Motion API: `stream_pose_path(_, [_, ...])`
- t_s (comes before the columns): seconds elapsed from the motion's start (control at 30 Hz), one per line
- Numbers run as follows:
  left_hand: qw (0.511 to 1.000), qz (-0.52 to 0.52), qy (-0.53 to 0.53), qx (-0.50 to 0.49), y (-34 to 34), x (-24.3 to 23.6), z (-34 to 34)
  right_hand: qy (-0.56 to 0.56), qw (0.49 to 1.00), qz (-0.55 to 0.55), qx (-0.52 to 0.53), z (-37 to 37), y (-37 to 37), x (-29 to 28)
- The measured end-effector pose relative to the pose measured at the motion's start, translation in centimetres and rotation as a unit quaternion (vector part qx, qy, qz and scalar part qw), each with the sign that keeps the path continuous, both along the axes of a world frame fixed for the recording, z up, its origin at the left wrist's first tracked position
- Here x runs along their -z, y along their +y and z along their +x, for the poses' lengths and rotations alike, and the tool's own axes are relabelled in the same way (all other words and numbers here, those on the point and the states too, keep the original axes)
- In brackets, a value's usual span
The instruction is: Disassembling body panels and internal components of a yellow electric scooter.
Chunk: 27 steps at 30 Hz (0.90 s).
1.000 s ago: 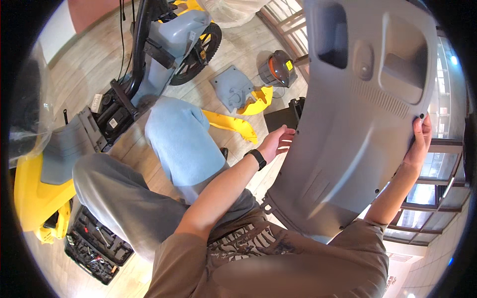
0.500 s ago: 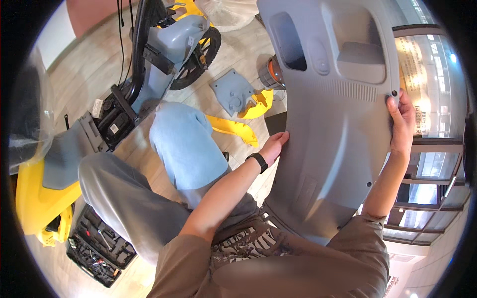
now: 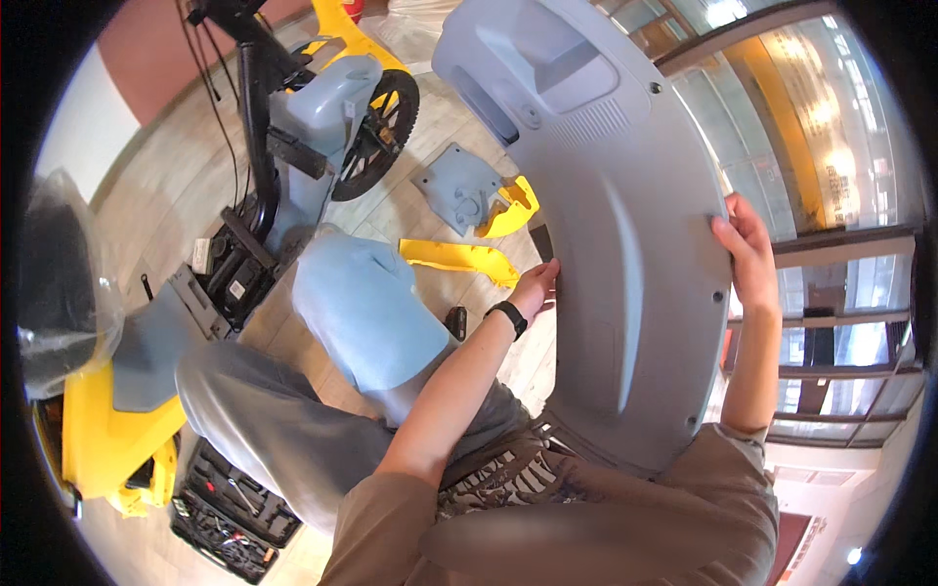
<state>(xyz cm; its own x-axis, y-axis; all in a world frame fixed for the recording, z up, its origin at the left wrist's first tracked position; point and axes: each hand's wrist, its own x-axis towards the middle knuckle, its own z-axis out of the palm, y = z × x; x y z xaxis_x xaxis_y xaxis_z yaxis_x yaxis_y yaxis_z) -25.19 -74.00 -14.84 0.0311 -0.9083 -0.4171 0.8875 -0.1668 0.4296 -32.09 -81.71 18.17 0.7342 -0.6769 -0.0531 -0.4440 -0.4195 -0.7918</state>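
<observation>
A large grey plastic scooter panel, with recessed pockets at its top and screw holes along its right edge, stands tilted in front of me, its lower end by my shirt. My left hand, wearing a black watch, grips its left edge, the fingers partly hidden behind it. On the opposite edge my right hand is closed, thumb on the front face and fingers curled round the rim. Left of my knees stands a partly stripped scooter with a black frame and grey and yellow covers.
A grey cover piece and yellow trim pieces lie on the wooden floor ahead. An open black tool case sits at lower left. The scooter's front wheel is beyond my knee. Tall windows line the right side.
The panel has tilted to the left at its top, both hands keeping hold. My right hand is now lower along its right edge. The view has shifted slightly.
</observation>
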Motion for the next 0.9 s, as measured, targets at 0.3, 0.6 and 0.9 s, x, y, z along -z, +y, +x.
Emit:
stream_pose_path(0.3, [0.919,0.064,-0.369,-0.121,2.3,4.3,0.2,0.055,0.993,0.101,-0.004,-7.2,-11.0,5.6])
stream_pose_path(0.6, [0.906,0.013,-0.408,-0.109,13.6,-5.6,3.3,0.111,0.983,0.143,-0.023,-22.6,-16.4,25.4])
stream_pose_path(0.9, [0.853,0.115,-0.489,-0.143,21.6,-10.1,2.6,0.259,0.917,-0.304,-0.007,-24.4,-7.8,37.9])
